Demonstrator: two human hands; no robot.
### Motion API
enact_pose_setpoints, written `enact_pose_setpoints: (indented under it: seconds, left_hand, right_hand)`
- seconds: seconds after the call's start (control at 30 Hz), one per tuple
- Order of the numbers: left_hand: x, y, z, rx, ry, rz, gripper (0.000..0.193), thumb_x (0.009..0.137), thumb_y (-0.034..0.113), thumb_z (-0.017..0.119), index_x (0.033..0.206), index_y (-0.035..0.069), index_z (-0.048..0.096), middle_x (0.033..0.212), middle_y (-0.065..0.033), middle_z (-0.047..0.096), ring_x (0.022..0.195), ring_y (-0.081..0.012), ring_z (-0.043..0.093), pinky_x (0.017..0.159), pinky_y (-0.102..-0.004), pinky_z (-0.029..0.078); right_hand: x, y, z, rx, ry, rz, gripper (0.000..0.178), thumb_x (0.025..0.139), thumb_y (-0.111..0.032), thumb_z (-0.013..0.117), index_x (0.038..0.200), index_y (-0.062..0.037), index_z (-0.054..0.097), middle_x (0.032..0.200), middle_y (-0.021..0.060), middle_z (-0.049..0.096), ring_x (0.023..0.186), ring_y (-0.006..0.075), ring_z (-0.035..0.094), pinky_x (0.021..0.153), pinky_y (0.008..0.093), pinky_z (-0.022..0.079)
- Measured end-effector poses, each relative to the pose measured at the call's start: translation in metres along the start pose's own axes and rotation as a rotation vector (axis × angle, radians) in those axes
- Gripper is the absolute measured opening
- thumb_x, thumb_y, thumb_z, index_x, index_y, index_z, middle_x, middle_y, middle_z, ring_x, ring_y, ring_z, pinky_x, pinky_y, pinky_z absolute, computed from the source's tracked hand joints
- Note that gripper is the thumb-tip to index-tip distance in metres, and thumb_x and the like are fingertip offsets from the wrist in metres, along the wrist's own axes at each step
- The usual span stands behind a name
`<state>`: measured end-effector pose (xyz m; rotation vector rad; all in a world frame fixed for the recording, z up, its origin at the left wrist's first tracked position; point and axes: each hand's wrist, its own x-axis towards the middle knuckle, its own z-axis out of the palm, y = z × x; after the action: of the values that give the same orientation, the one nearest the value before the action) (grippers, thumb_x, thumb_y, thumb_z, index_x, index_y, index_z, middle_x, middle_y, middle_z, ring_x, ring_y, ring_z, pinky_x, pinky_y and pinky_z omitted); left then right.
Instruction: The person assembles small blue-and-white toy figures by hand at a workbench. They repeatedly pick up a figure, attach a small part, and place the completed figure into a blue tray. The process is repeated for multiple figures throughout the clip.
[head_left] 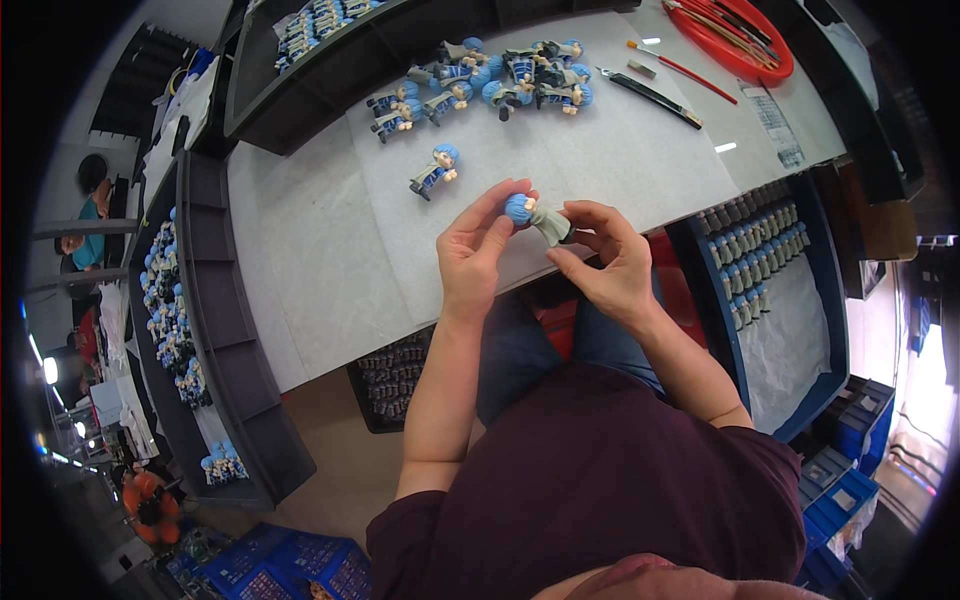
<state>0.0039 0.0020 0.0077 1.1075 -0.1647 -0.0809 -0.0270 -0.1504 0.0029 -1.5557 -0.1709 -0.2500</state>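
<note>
Between my two hands, over the near edge of the white table (300, 290), is a small figurine (546, 222) with blue hair and a pale grey-green cloak. My left hand (476, 245) pinches it at the head with thumb and fingers. The fingers of my right hand (612, 258) close round its lower end, near the dark feet. One more blue-haired figurine (437, 171) lies alone on the table just beyond my left hand. Farther off, a loose cluster of similar figurines (455, 97) lies on its side.
A black utility knife (655, 100), a thin red brush (690, 78) and a red oval tray (700, 38) of brushes lie at the far right. Dark trays (235, 330) with figurines stand left and behind. A blue-rimmed tray (835, 330) at right holds rows of figurines.
</note>
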Motion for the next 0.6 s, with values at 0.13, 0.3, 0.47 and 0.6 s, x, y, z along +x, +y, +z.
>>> enact_pose_setpoints:
  seconds: [0.13, 0.3, 0.47, 0.6]
  left_hand:
    - [0.0, -0.006, -0.001, 0.107, -0.032, 0.037, 0.035, 0.081, -0.012, 0.046, 0.115, -0.005, 0.053, 0.111, -0.0148, 0.059, 0.103, -0.0179, 0.056, 0.091, -0.0273, 0.041]
    - [-0.003, -0.01, 0.003, 0.173, -0.048, 0.069, 0.037, 0.084, -0.006, 0.045, 0.121, -0.007, 0.046, 0.122, -0.0191, 0.051, 0.113, -0.0278, 0.05, 0.091, -0.0353, 0.043]
    - [-0.004, -0.01, -0.001, 0.327, -0.08, 0.022, 0.032, 0.088, -0.003, 0.045, 0.12, -0.004, 0.048, 0.124, -0.0181, 0.05, 0.112, -0.0256, 0.051, 0.091, -0.0317, 0.043]
    - [-0.006, -0.008, 0.006, 0.394, -0.025, 0.006, 0.032, 0.085, -0.001, 0.05, 0.116, -0.004, 0.051, 0.12, -0.0156, 0.053, 0.104, -0.0223, 0.053, 0.088, -0.0317, 0.041]
  right_hand:
    - [0.005, -0.004, -0.006, -0.163, 0.005, 0.004, 0.031, 0.074, -0.009, 0.068, 0.102, 0.0014, 0.059, 0.091, 0.0129, 0.062, 0.082, 0.0199, 0.062, 0.072, 0.0278, 0.049]
    - [0.007, -0.01, -0.042, -0.191, 0.108, -0.15, 0.022, 0.075, 0.0, 0.064, 0.097, 0.0003, 0.06, 0.09, 0.0123, 0.061, 0.081, 0.0238, 0.06, 0.069, 0.0297, 0.048]
    - [-0.015, 0.01, -0.153, -0.498, 0.668, -0.219, 0.022, 0.072, -0.002, 0.068, 0.093, -0.003, 0.063, 0.085, 0.0103, 0.063, 0.078, 0.0188, 0.06, 0.066, 0.0287, 0.047]
    - [-0.075, 0.059, -0.276, -0.604, 1.019, 0.13, 0.02, 0.078, -0.006, 0.064, 0.097, -0.0008, 0.063, 0.09, 0.0064, 0.065, 0.078, 0.0127, 0.062, 0.069, 0.0237, 0.05]
